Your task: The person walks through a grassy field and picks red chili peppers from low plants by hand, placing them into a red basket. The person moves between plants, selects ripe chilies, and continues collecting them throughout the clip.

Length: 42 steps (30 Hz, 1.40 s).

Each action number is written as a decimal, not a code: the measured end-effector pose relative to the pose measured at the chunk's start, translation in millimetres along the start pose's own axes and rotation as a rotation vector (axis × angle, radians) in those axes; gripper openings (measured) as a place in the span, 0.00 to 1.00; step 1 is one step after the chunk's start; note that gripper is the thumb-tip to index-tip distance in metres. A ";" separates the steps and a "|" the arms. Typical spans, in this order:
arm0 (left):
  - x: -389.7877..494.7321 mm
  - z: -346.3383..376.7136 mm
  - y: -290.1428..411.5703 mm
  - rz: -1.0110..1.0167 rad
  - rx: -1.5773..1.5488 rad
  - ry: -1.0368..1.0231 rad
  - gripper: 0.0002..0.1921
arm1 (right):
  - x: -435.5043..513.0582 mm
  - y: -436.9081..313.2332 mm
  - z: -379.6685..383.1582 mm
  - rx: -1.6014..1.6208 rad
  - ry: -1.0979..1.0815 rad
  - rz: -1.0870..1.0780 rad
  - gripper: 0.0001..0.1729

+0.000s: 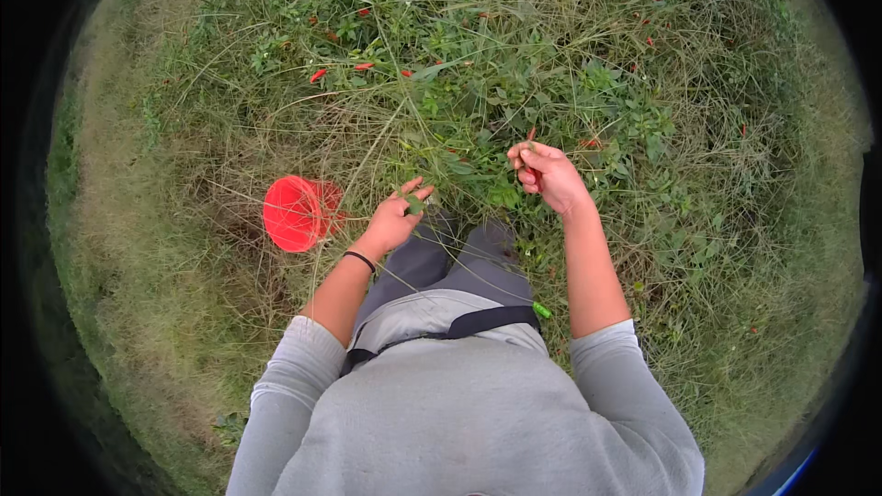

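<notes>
Red chili peppers (535,178) are held in the curled fingers of my right hand (557,178), above the leafy pepper plants. One red tip (531,133) sticks up past the fingertips. Low in front of my legs, my left hand (394,219) has its fingers spread among grass stems. A green leaf (415,204) shows by its thumb; whether the hand touches it is unclear. Left of that hand, a red plastic bucket (292,215) lies tilted in the grass, its mouth turned left. More red chili peppers (318,76) show among the foliage farther out.
Tall grass stems (386,131) cross over the plants, the bucket and my left arm. Pepper foliage (599,86) mixed with dry grass spreads ahead and to the right. A black strap (493,320) and a bright green item (542,310) are at my waist.
</notes>
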State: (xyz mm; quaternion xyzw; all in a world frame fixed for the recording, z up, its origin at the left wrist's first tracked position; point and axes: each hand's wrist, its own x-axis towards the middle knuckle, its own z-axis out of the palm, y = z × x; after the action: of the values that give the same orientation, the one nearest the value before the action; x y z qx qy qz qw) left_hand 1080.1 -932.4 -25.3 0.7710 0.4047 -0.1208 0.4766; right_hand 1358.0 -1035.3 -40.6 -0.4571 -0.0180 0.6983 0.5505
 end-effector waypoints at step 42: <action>-13.0 38.1 86.1 0.326 0.266 -0.176 0.21 | 16.9 27.9 30.8 -1.189 0.665 -0.835 0.06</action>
State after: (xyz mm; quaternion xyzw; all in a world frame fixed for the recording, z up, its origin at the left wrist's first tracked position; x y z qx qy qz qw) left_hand 1143.0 -989.6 17.4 0.8688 0.2118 -0.1613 0.4174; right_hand 1317.1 -1018.3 -47.9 -0.8140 -0.3921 0.1348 0.4069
